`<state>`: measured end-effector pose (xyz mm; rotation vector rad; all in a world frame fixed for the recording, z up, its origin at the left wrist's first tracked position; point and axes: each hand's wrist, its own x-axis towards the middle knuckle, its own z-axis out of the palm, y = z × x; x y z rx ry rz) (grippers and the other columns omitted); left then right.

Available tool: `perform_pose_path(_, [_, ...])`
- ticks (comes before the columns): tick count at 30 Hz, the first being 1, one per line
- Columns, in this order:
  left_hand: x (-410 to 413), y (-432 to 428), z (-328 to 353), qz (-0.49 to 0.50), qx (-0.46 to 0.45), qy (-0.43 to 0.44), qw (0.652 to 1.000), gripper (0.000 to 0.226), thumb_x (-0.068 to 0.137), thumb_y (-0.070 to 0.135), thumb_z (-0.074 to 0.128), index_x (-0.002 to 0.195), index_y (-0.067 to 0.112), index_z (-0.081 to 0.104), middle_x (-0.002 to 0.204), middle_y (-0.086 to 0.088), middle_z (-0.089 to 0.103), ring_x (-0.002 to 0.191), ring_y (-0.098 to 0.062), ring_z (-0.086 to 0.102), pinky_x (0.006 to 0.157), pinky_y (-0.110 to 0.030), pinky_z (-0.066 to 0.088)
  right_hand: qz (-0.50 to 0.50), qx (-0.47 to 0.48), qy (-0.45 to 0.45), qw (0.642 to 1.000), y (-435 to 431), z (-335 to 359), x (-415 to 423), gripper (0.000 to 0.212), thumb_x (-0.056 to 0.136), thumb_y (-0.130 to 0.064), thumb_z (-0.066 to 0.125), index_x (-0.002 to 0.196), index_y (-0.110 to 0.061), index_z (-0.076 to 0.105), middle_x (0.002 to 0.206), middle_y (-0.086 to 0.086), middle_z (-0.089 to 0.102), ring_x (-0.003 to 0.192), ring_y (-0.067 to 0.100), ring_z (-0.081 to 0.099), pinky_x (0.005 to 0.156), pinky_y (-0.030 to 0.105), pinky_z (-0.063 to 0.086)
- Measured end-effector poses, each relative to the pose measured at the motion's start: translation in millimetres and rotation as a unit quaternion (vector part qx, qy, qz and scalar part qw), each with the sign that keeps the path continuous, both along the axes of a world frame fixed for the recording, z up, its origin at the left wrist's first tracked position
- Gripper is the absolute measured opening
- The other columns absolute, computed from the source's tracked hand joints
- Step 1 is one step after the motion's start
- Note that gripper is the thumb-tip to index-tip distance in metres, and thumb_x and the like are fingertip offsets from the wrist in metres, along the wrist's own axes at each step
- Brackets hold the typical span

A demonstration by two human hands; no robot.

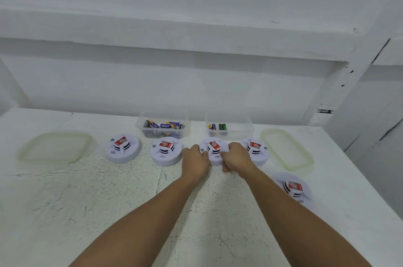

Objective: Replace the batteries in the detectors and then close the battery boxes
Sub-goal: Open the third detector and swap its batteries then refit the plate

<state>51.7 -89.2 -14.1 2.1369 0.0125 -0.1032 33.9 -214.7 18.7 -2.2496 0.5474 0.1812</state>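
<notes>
Several round white detectors with red labels stand in a row on the white table (pixel 109 201). Both hands hold the third detector (pixel 214 146) in that row. My left hand (pixel 196 161) grips its left rim and my right hand (pixel 236 157) grips its right rim, fingers curled round the edge. Other detectors sit at the left (pixel 123 148), left of centre (pixel 166 150) and just right of my hands (pixel 255 150). One more detector (pixel 293 188) lies nearer, at the right. Behind the row, a clear box (pixel 163 128) holds several batteries.
A second clear box (pixel 229 129) with a few batteries stands behind the held detector. Two translucent greenish lids lie flat, one at the far left (pixel 56 146) and one at the right (pixel 286 149). A white wall rises behind the table, whose right edge runs diagonally.
</notes>
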Motion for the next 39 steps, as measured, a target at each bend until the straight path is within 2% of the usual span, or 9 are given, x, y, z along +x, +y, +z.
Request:
perform_pose_path(3, [-7.0,7.3,1.0,0.004,-0.066,0.004,0.998,0.011,0.089,0.014,0.055,0.096,0.009,0.062,0.092,-0.012,0.068,0.076,-0.028,0.066,0.072,-0.044,0.057,-0.030,0.063,-0.037,0.997,-1.5,-2.0,-7.4,0.032,0.079,-0.002,0.057,0.109,-0.013,0.051,0.095,0.015,0.068,0.088,0.033,0.066,0.072,0.042,0.055])
perform_pose_path(5, [-16.7,13.0,3.5,0.000,-0.148,0.014,0.989,0.017,0.086,0.013,0.059,0.101,0.017,0.064,0.093,-0.005,0.070,0.081,-0.025,0.068,0.076,-0.045,0.058,-0.060,0.159,-0.071,0.983,0.0,2.1,-17.5,0.041,0.078,0.004,0.056,0.112,-0.018,0.050,0.099,0.015,0.066,0.081,0.031,0.065,0.071,0.044,0.056])
perform_pose_path(8, [-29.0,25.1,10.8,0.009,-0.236,0.034,0.971,0.011,0.087,0.028,0.064,0.096,0.031,0.060,0.096,0.002,0.070,0.083,-0.019,0.068,0.079,-0.041,0.056,-0.086,0.295,-0.102,0.946,3.9,14.7,-31.2,0.027,0.088,-0.003,0.059,0.109,-0.018,0.050,0.101,0.015,0.065,0.075,0.030,0.068,0.072,0.044,0.059])
perform_pose_path(11, [-31.8,32.7,19.2,0.022,-0.309,0.073,0.948,0.029,0.089,0.041,0.062,0.094,0.013,0.057,0.089,-0.007,0.069,0.072,-0.023,0.066,0.072,-0.040,0.054,-0.101,0.358,-0.124,0.920,2.5,28.1,-39.8,0.013,0.093,-0.022,0.060,0.099,-0.013,0.052,0.103,0.015,0.063,0.079,0.034,0.069,0.078,0.048,0.058])
perform_pose_path(16, [-40.1,79.0,9.1,0.000,-0.273,0.085,0.958,0.044,0.080,0.046,0.070,0.091,0.005,0.059,0.079,-0.008,0.070,0.073,-0.022,0.069,0.074,-0.037,0.059,-0.054,0.309,-0.138,0.939,39.3,9.3,-66.0,0.014,0.090,-0.019,0.064,0.096,-0.011,0.056,0.098,0.022,0.063,0.086,0.030,0.069,0.081,0.043,0.058])
perform_pose_path(23, [-43.6,103.4,9.9,-0.105,-0.277,0.088,0.951,0.054,0.060,0.037,0.079,0.107,0.014,0.065,0.088,0.001,0.074,0.083,-0.009,0.070,0.072,-0.019,0.052,0.034,0.229,-0.144,0.962,26.8,6.5,-88.0,0.009,0.086,-0.022,0.069,0.094,-0.019,0.067,0.100,-0.001,0.069,0.088,0.016,0.069,0.083,0.035,0.053])
perform_pose_path(27, [-41.2,122.5,-3.6,-0.182,-0.258,0.095,0.944,0.061,0.057,0.025,0.087,0.113,0.015,0.065,0.107,-0.002,0.073,0.102,-0.015,0.068,0.087,-0.028,0.054,0.080,0.218,-0.133,0.963,32.3,-2.0,-100.7,0.021,0.082,-0.009,0.072,0.101,-0.019,0.069,0.116,-0.002,0.062,0.106,0.010,0.064,0.087,0.028,0.053])
perform_pose_path(32, [-39.3,136.6,-6.5,-0.225,-0.146,0.067,0.961,0.065,0.060,0.017,0.090,0.118,0.031,0.063,0.109,0.008,0.070,0.094,-0.017,0.066,0.088,-0.035,0.056,0.129,0.091,-0.148,0.976,40.6,-5.9,-109.1,0.034,0.073,-0.013,0.080,0.103,-0.025,0.071,0.115,-0.012,0.052,0.109,-0.003,0.054,0.092,0.010,0.045])
perform_pose_path(39, [-41.8,137.7,1.7,-0.285,-0.036,-0.001,0.958,0.088,0.058,0.038,0.090,0.134,0.040,0.045,0.114,0.021,0.058,0.095,0.008,0.053,0.078,-0.008,0.041,0.151,-0.032,-0.201,0.967,53.2,-11.5,-115.5,0.038,0.074,-0.024,0.080,0.109,-0.030,0.067,0.115,-0.019,0.045,0.111,-0.006,0.046,0.091,0.014,0.046])
